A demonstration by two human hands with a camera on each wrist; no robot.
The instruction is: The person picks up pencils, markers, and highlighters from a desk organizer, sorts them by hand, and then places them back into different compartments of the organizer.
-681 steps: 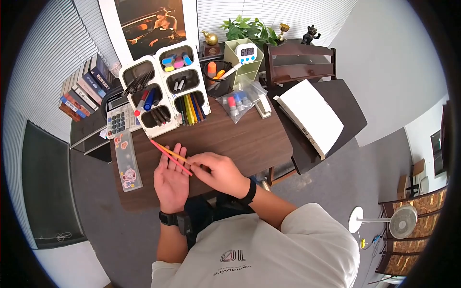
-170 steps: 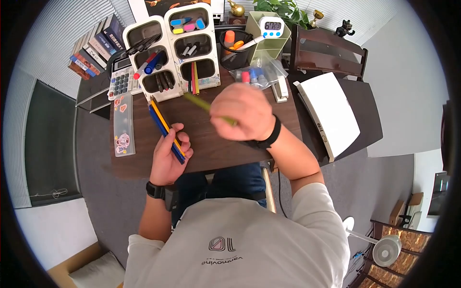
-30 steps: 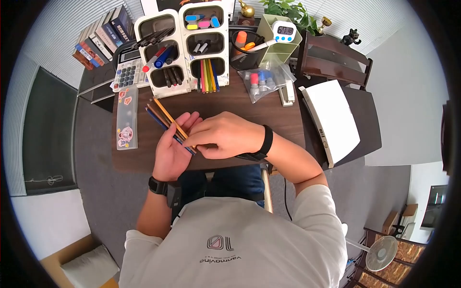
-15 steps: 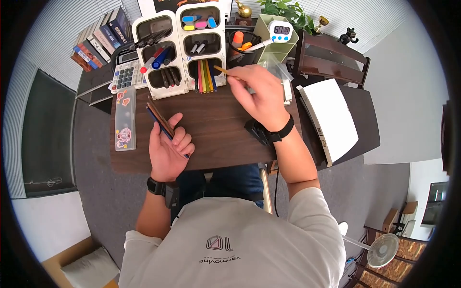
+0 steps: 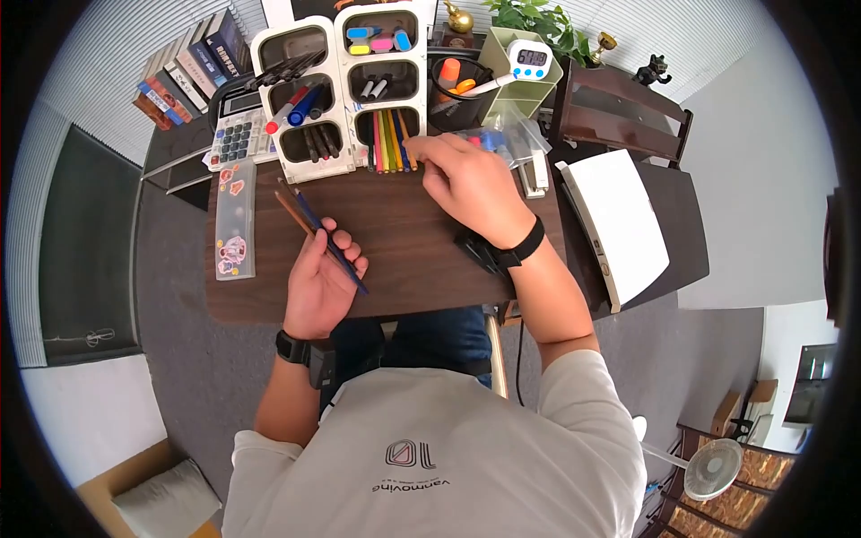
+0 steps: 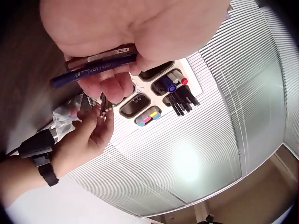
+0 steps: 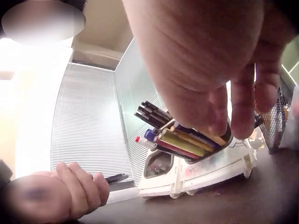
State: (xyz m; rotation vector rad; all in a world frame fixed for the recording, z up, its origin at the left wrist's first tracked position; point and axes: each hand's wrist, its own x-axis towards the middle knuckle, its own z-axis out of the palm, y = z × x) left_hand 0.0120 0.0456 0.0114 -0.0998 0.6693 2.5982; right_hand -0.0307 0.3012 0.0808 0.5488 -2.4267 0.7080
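In the head view my left hand (image 5: 321, 289) grips a dark blue pencil (image 5: 346, 262) and a brown pencil (image 5: 292, 212), which fan apart above the desk. The left wrist view shows the blue pencil (image 6: 93, 71) lying beside the brown one across the fingers. My right hand (image 5: 475, 186) is at the lower right compartment of the white organizer (image 5: 346, 162), its fingertips on an orange pencil (image 5: 412, 163) at the right end of a row of coloured pencils (image 5: 387, 143). In the right wrist view, that hand's fingers hang over the row and partly hide it.
Left of the organizer are a calculator (image 5: 238, 139) and a clear stickered case (image 5: 235, 224). To its right stand a mesh cup (image 5: 456, 109) and a green holder with a timer (image 5: 529, 57). A plastic bag (image 5: 516, 134) and a stapler (image 5: 535, 175) lie near my right hand.
My right hand took the orange pencil from beside my left hand to the organizer, where it now rests in the lower right compartment. The pencils in my left hand have spread apart.
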